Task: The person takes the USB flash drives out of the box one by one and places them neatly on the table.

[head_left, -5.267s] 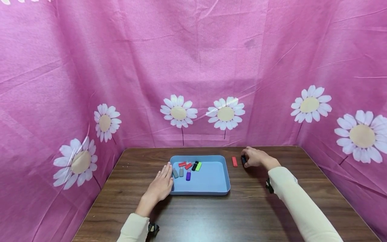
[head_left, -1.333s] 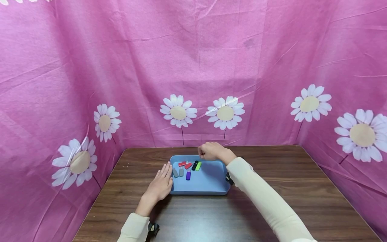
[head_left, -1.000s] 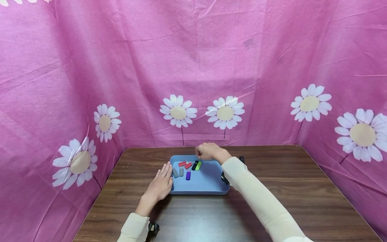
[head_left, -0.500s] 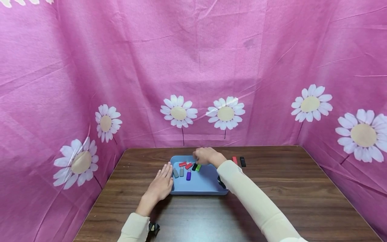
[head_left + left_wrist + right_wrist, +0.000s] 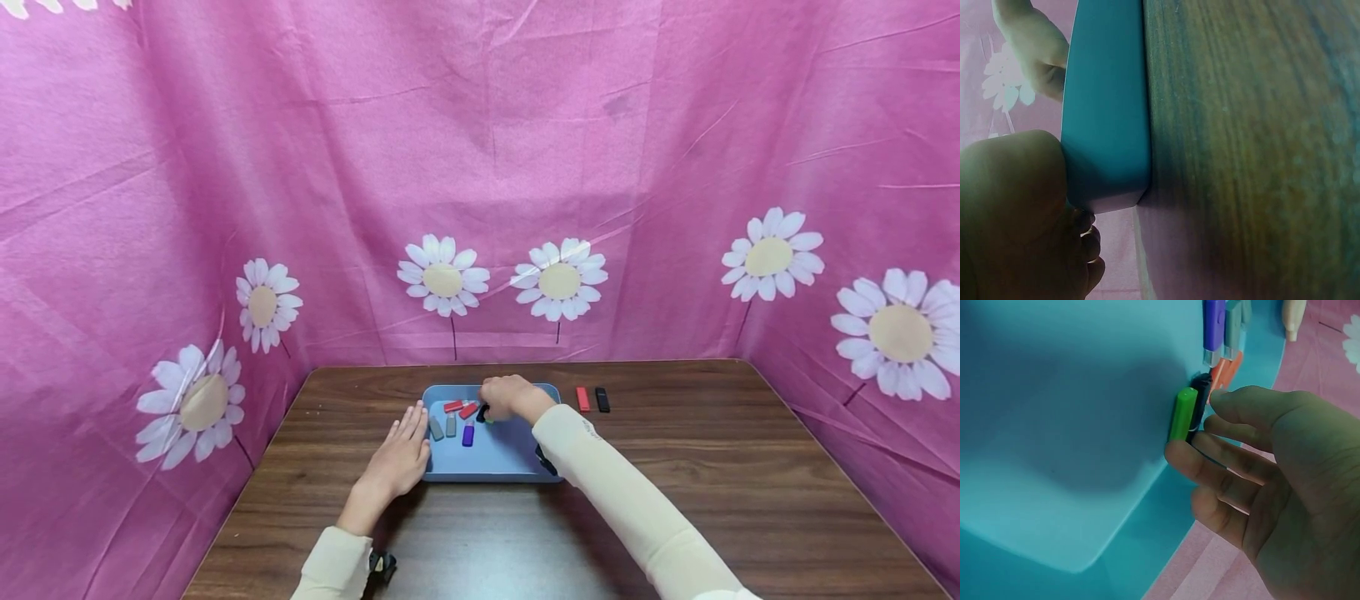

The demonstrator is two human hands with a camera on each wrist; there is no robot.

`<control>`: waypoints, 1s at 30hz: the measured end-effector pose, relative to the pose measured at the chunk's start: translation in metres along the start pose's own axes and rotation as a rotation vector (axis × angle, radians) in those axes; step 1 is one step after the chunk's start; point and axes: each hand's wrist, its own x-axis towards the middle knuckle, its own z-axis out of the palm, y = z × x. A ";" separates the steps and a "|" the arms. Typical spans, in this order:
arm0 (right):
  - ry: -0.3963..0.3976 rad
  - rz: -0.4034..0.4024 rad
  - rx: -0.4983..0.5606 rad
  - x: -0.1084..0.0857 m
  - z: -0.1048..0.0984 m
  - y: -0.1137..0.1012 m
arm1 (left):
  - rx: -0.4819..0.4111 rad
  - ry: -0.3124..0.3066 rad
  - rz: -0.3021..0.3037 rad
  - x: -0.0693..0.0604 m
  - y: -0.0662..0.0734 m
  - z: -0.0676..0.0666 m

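A blue tray [image 5: 491, 479] stands on the table with several USB sticks at its far left. My left hand [image 5: 399, 454] rests against its left side with straight fingers; in the left wrist view, the palm [image 5: 1010, 187] is beside the tray wall [image 5: 1107, 94]. My right hand [image 5: 510, 396] is down in the tray. In the right wrist view, its thumb and loosely bent fingers are spread around a black USB stick [image 5: 1199, 406] and a green one [image 5: 1183, 412], with no grip visible. Nearby lie a purple stick [image 5: 468, 434], grey sticks [image 5: 451, 426] and red sticks [image 5: 453, 407].
Right of the tray, a red USB stick [image 5: 582, 399] and a black one [image 5: 602, 400] lie side by side on the brown wooden table [image 5: 712, 467]. A pink flowered cloth [image 5: 495, 167] hangs behind and along both sides.
My right hand has come from the black stick right of the tray, leaving it there, and has lowered over the black and green sticks. My left hand has stayed put.
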 end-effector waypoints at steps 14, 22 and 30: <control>0.022 0.010 -0.017 0.001 0.007 0.001 | 0.007 0.006 0.006 -0.001 0.002 -0.001; -0.001 0.025 -0.027 -0.004 0.007 -0.004 | 0.003 0.011 0.011 0.001 0.000 0.000; -0.023 0.033 -0.031 -0.003 0.008 -0.006 | 0.011 0.004 0.007 0.002 -0.002 0.001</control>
